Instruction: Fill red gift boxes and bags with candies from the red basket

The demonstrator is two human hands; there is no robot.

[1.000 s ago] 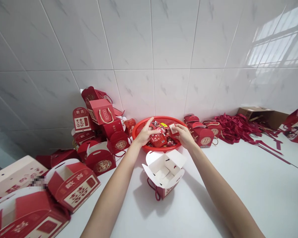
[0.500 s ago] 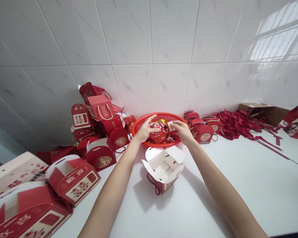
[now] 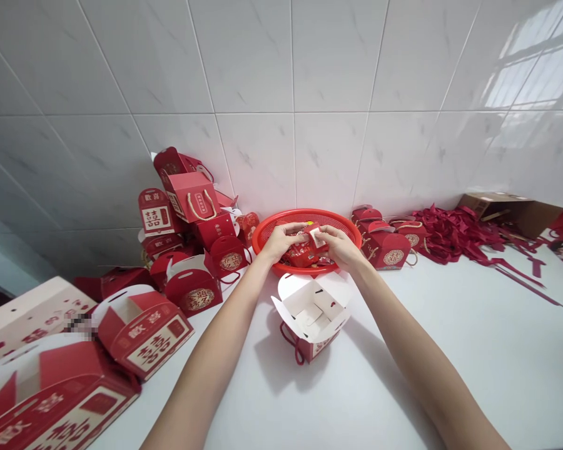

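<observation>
Both hands are over a red plastic basket (image 3: 263, 232) holding red packets (image 3: 303, 253) and other small wrapped items. My right hand (image 3: 338, 245) pinches a small pale packet (image 3: 318, 237) with red on it. My left hand (image 3: 284, 240) is at the basket's left side, thumb and fingers brought together near the red packets; what lies between them, if anything, is too small to tell. In front of the basket stands an open gift box (image 3: 311, 315), white inside, red outside, with its flaps up and a dark red cord handle at its left.
Red gift boxes (image 3: 194, 206) are piled at the left, with larger open ones (image 3: 145, 334) nearer. More red boxes (image 3: 387, 249), dark red ribbons (image 3: 455, 234) and a cardboard box (image 3: 511, 209) line the tiled wall (image 3: 333, 150) at the right.
My left hand's fingers have closed from a spread pose and moved toward my right hand. The pale packet in my right hand has shifted slightly left. The view has shifted a little.
</observation>
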